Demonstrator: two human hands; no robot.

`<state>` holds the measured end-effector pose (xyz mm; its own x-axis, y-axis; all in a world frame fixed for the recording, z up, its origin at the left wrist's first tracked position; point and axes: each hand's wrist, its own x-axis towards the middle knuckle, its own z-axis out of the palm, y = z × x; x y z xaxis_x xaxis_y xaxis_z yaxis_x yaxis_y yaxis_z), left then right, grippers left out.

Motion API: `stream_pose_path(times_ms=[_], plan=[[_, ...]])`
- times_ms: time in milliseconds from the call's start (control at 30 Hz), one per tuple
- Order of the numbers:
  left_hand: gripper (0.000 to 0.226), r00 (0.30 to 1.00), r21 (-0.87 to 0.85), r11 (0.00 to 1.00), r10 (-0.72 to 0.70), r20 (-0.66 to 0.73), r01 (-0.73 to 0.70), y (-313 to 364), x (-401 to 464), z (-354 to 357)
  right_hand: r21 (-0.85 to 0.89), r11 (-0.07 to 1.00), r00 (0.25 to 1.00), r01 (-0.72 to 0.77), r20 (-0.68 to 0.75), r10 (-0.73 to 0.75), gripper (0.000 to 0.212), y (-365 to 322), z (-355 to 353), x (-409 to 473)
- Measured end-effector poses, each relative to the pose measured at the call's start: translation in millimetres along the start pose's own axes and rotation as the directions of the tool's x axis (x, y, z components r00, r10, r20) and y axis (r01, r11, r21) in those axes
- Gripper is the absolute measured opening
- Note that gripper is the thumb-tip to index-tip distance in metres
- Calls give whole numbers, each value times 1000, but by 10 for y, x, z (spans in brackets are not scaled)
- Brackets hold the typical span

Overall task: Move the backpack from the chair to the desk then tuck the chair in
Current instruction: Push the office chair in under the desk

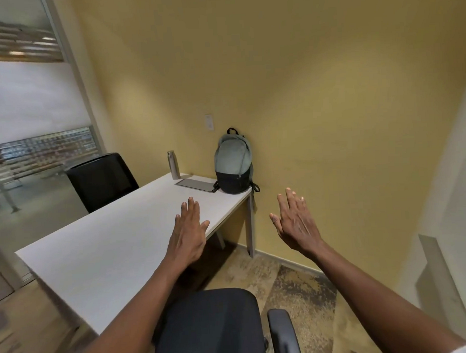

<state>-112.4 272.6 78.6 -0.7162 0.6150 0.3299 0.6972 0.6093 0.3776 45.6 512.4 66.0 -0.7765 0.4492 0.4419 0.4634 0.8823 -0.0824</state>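
A grey-green backpack (pixel 234 164) with a black base stands upright on the far right corner of the white desk (pixel 109 253), leaning on the yellow wall. A black office chair (pixel 210 328) with an armrest sits below me, its seat bare and pulled out from the desk. My left hand (pixel 189 231) hovers flat over the desk's right edge, fingers spread, holding nothing. My right hand (pixel 296 223) is stretched out in the air to the right of the desk, also spread and holding nothing. Both hands are well short of the backpack.
A steel bottle (pixel 174 164) and a flat grey tablet (pixel 197 185) lie on the desk left of the backpack. A second black chair (pixel 102 180) stands behind the desk. Glass partition on the left, yellow wall ahead, patterned carpet (pixel 297 291) on the floor to the right.
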Motion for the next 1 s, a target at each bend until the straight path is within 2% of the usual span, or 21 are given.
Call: stream_pose_path(times_ms=[367,667,1000], plan=[[62,999,-11,999,34,13,-34,-60,-631,-275,5,1000,1000,-7,-14,7,66,-416,-346,-617],[62,999,-4,1000,27,20,-27,-271,-1341,-551,82,997,1000,7,-2,-7,65,-963,-549,-1243],[62,998,-44,999,34,49,-32,-552,-1935,-752,25,999,999,27,30,-28,74,-1428,-698,-1768]])
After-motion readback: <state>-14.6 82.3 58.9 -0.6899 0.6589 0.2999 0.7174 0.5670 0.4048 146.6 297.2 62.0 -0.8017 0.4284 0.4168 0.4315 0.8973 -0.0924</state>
